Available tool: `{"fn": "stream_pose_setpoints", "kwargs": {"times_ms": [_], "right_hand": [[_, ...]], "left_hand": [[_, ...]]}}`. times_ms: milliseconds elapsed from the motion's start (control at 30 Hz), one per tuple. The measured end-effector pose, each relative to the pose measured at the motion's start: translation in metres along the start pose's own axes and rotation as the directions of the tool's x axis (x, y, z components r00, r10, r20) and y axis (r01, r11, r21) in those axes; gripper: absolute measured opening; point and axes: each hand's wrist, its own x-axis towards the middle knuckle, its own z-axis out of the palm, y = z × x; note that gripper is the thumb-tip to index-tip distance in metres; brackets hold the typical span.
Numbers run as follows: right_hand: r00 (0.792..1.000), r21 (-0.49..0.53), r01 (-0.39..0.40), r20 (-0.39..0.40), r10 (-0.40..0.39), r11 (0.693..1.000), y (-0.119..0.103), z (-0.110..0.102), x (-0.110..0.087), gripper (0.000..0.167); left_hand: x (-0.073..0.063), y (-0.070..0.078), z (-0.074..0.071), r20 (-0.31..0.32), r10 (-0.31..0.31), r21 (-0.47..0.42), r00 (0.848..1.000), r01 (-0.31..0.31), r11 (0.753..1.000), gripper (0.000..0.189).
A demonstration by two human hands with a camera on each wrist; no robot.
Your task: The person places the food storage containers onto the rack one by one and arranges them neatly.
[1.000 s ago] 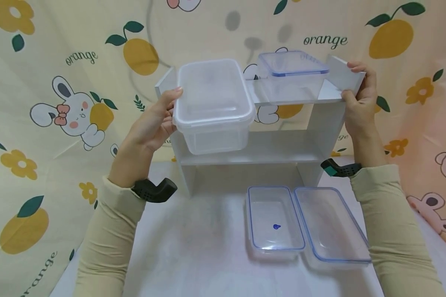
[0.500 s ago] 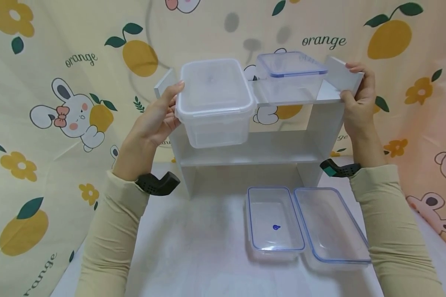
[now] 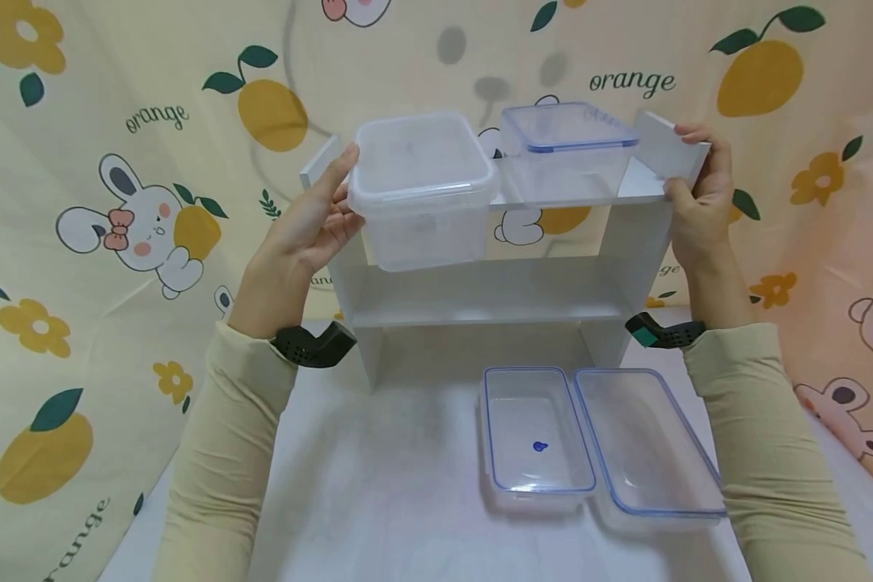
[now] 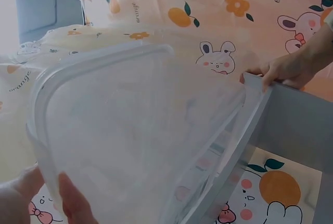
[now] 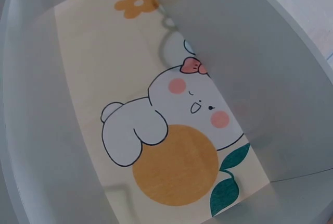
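Note:
My left hand [image 3: 309, 218] holds a clear plastic food container [image 3: 422, 226] with a frosted white lid by its left side, thumb at the lid's edge. The container [image 4: 114, 125] is in front of the left part of the top board of a white shelf unit [image 3: 487, 299]; whether it touches the board cannot be told. Gripping the upright panel at the unit's top right end is my right hand [image 3: 704, 198], also visible in the left wrist view. Between the two hands, a blue-rimmed lidded container [image 3: 575, 158] stands on the top board. The right wrist view shows only the unit's inside [image 5: 291, 67] and the backdrop.
On the white table [image 3: 378, 485], in front of the unit's right side, lie two more blue-rimmed containers, a narrower one [image 3: 538, 420] and a wider one [image 3: 647, 436], side by side. A patterned cloth [image 3: 153, 323] hangs behind and at the sides.
My left hand has raised the frosted-lid container slightly and moved it a little to the right, and its lid now looks flatter to the view. My right hand stays on the panel.

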Motion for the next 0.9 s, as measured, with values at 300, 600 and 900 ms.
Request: {"fn": "stream_pose_setpoints", "kwargs": {"times_ms": [300, 600, 900], "right_hand": [[1.0, 0.006, -0.002, 0.004, 0.002, 1.0, 0.0, -0.001, -0.001, 0.048], [1.0, -0.033, -0.002, -0.003, 0.002, 0.999, 0.0, -0.001, 0.001, 0.049], [1.0, -0.025, 0.005, -0.002, -0.005, 1.0, 0.0, -0.002, 0.001, 0.049]], "left_hand": [[0.007, 0.004, 0.001, -0.032, -0.06, -0.061, 0.998, 0.058, 0.996, 0.037], [0.008, 0.009, 0.002, -0.013, -0.088, -0.16, 0.996, 0.084, 0.983, 0.035], [0.015, 0.01, 0.002, -0.051, -0.088, -0.207, 0.995, 0.076, 0.975, 0.034]]}}
